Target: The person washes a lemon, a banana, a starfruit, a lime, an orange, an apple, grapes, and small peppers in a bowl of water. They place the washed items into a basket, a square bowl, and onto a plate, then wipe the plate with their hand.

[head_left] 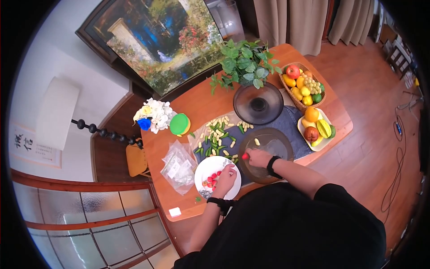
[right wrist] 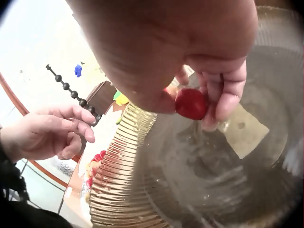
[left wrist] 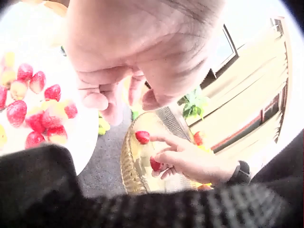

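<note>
My right hand point(head_left: 259, 158) is over the ribbed glass bowl point(head_left: 286, 142) and grips red strawberries. In the left wrist view, one strawberry point(left wrist: 142, 137) is at its index fingertip and another strawberry point(left wrist: 156, 164) is lower, by the thumb. The right wrist view shows a smooth red strawberry point(right wrist: 192, 104) between thumb and fingers. A pale square piece point(right wrist: 246, 134) shows in the bowl, below the fingers. My left hand point(head_left: 227, 180) hovers over the white plate point(head_left: 204, 167), its fingers loosely bent and holding nothing. Several strawberries point(left wrist: 17, 113) lie on that plate.
Behind the bowl are a dark glass lid point(head_left: 242, 105), green chillies and peanuts point(head_left: 217, 139) on cloth. Fruit fills a basket point(head_left: 325, 99) and a dish point(head_left: 332, 140) at right. Plastic bags point(head_left: 179, 168), a green-lidded tub point(head_left: 180, 124) and flowers point(head_left: 159, 112) are left; a plant point(head_left: 246, 62) stands behind.
</note>
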Demonstrator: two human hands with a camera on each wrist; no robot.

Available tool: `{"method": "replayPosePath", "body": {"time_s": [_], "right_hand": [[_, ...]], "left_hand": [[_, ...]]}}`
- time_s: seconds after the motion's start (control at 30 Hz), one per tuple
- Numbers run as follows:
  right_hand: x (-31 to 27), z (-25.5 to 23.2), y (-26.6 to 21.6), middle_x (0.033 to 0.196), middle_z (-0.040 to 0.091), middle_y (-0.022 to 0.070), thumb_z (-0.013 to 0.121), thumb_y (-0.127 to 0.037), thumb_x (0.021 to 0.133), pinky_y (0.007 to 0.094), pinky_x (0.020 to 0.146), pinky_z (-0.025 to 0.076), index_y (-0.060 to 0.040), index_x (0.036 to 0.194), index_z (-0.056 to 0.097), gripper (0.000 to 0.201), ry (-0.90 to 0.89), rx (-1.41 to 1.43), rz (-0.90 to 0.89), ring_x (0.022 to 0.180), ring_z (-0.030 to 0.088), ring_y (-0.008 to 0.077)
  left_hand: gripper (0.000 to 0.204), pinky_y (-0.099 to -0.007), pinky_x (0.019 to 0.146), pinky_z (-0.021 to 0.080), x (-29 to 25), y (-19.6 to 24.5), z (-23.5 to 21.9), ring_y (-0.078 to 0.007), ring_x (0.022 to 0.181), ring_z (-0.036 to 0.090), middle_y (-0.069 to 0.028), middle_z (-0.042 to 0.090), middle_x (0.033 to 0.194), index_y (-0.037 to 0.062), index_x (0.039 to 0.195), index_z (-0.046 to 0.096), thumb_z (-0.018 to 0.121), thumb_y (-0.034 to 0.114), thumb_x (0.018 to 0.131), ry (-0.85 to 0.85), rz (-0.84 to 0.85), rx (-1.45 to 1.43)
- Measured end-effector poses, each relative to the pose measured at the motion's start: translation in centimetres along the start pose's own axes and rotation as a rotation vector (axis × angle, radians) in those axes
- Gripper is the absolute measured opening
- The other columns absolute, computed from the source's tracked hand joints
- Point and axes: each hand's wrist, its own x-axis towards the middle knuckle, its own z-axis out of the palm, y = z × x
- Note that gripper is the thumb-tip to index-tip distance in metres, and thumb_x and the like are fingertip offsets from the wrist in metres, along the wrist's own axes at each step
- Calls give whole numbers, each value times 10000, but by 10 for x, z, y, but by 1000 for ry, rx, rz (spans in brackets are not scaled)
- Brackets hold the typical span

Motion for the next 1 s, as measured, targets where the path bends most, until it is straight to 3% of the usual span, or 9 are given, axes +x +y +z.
{"method": "replayPosePath", "body": {"time_s": [0.2,0.3,0.47,0.53,0.67,0.83,0.9,0.93,1.0], "right_hand": [[2,13,-19,951,666,243,602,-153,818,485,851,505,-36,1109,581,314,11,83,-69,955,650,401],[-10,1,-31,921,671,242,620,-181,824,480,814,514,-21,1082,595,305,17,182,-87,916,653,413],[-19,1,-59,942,669,227,672,-253,824,447,792,517,-3,1117,592,393,-37,363,-238,896,650,404],[-25,-8,-74,1043,646,294,643,-259,845,450,845,504,-1,1295,530,531,-160,235,-267,991,633,407],[-23,3,-82,1138,613,292,613,-289,879,428,891,486,95,1393,358,690,-317,214,-301,1047,606,406],[-18,23,-79,1117,620,284,618,-269,882,423,913,477,41,1406,374,656,-375,257,-420,1038,612,398],[-16,25,-74,1100,627,277,616,-257,886,424,914,477,26,1395,402,620,-328,285,-507,1036,614,393],[-14,24,-72,1132,621,258,614,-244,894,429,915,482,6,1374,445,567,-264,292,-477,1037,613,389],[-14,22,-67,1163,615,238,611,-230,902,435,915,487,-14,1354,487,516,-209,295,-447,1037,613,385]], "left_hand": [[460,-331,671,511,18,10,15,-200,693,628,-113,651,912,11,1292,479,642,152,885,-2,79,151],[459,-328,662,527,9,44,11,-197,739,653,-101,649,984,36,1322,454,580,284,958,-58,-45,33],[483,-330,688,563,6,33,1,-174,857,675,-54,635,1077,102,1270,498,387,499,1019,-284,-338,-801],[463,-336,690,568,-3,32,-10,-178,867,674,-53,638,1080,110,1252,508,401,494,1016,-311,-337,-854],[365,-359,698,582,-16,6,-26,-207,920,672,-63,647,1084,114,1221,531,450,403,1013,-306,-388,-890],[294,-377,686,590,-20,-27,-25,-222,931,673,-96,649,1069,83,1193,546,514,289,986,-263,-372,-1000],[254,-369,658,578,-18,-37,-27,-211,898,671,-119,639,1083,52,1163,559,567,166,936,50,-381,-751],[254,-369,658,578,-14,-43,-32,-211,898,671,-119,639,1083,52,1163,559,567,166,936,52,-382,-756],[244,-390,741,547,-6,-55,-46,-285,856,655,-161,627,1029,30,1097,589,613,116,870,352,-201,-38]]}}
